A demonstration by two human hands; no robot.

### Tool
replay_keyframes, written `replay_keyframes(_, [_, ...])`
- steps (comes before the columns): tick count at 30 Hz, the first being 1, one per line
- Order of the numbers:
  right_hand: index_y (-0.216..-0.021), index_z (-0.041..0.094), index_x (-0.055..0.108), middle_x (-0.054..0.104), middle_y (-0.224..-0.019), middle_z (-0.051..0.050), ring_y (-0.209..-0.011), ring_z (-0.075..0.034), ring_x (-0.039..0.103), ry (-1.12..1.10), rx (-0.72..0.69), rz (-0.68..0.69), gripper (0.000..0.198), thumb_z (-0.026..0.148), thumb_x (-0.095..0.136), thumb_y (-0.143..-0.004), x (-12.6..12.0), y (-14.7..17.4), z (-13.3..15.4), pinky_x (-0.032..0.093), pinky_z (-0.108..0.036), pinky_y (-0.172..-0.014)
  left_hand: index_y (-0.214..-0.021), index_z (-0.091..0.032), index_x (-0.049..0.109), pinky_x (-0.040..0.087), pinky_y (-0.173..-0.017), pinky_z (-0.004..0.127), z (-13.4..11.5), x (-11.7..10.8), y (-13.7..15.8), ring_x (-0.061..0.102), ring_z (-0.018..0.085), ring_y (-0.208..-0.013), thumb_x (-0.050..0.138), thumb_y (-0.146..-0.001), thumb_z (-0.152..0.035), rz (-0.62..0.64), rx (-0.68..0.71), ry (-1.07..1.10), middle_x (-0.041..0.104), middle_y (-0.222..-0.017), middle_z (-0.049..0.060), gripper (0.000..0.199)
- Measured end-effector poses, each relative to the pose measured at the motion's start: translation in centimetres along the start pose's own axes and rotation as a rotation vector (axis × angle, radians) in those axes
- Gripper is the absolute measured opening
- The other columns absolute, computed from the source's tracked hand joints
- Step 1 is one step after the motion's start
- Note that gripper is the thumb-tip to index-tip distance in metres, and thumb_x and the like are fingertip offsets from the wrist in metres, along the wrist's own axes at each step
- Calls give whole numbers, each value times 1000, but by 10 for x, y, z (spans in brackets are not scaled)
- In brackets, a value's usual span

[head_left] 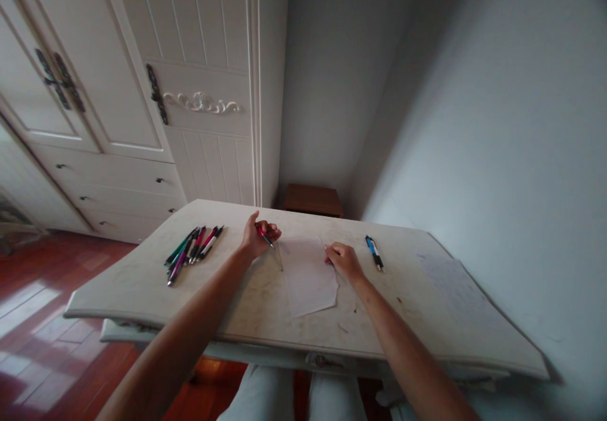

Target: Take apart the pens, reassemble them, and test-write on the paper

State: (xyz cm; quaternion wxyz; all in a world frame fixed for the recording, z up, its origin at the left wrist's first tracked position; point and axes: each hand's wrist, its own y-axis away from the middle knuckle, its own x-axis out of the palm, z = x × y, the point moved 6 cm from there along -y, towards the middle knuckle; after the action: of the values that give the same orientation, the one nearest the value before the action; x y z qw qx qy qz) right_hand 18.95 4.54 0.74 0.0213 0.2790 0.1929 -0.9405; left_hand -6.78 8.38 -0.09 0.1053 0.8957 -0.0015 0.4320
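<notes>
Evidently worn, the white desk (128, 294) is smudged and flecked with dark marks, and a blank sheet of paper (310, 282) lies flat around its middle. Beyond the sheet and to its left stands a pale wardrobe (203, 35) with ornate dark handles; straight beyond it sits a low brown piece of furniture (313, 200), and a grey-white wall (502, 124) rises to its right. Reddish floor (38, 326) shows to its far left. Well left of the sheet, a cluster of pens (192, 247) is spread loosely; a blue pen (374, 254) lies alone to its right. Just beside the sheet's upper left edge, the left hand (258, 234) has its fingers loosely curled around a red pen (265, 237), thumb raised. The right hand (345, 260) touches the sheet's right edge, its fingers folded in; whether they pinch or merely press the paper cannot be told.
</notes>
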Motion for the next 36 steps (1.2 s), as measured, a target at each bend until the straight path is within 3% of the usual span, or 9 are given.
replay_keyframes(9, [-51,18,62,62,-58,-4,-55,-14,58,62,42,39,44,43,47,-84,2,-3,0,42,-23,-57,-37,-17,43,50,-60,33,-3,3,6,58,18,-51,39,-92,-46,-25,-8,4,59,-51,10,62])
replay_keyframes(20, [-51,18,62,67,-61,-5,-58,-15,61,139,76,34,44,42,46,-86,4,-3,3,42,-25,-62,-32,-18,37,49,-65,32,8,14,7,59,17,-52,52,-84,-56,97,19,-195,60,-51,10,66])
replay_keyframes(28, [-48,19,64,65,-50,-5,-51,-16,62,416,320,179,55,49,44,-90,11,-26,0,38,-25,-54,-31,-17,42,48,-64,32,15,18,-5,59,19,-50,50,-83,-63,226,-142,-406,61,-49,13,70])
replay_keyframes(32, [-57,20,71,72,-64,-10,-65,-21,68,677,227,189,57,53,41,-92,21,-32,11,35,-27,-53,-31,-16,43,49,-67,33,16,14,-10,62,20,-54,50,-83,-63,274,-274,-394,64,-55,14,70])
replay_keyframes(36, [-66,21,75,75,-75,-13,-72,-24,70,845,132,186,55,53,40,-94,31,-31,18,34,-29,-55,-33,-15,45,49,-72,34,17,18,-8,64,21,-59,50,-83,-62,394,-298,-359,65,-58,14,70])
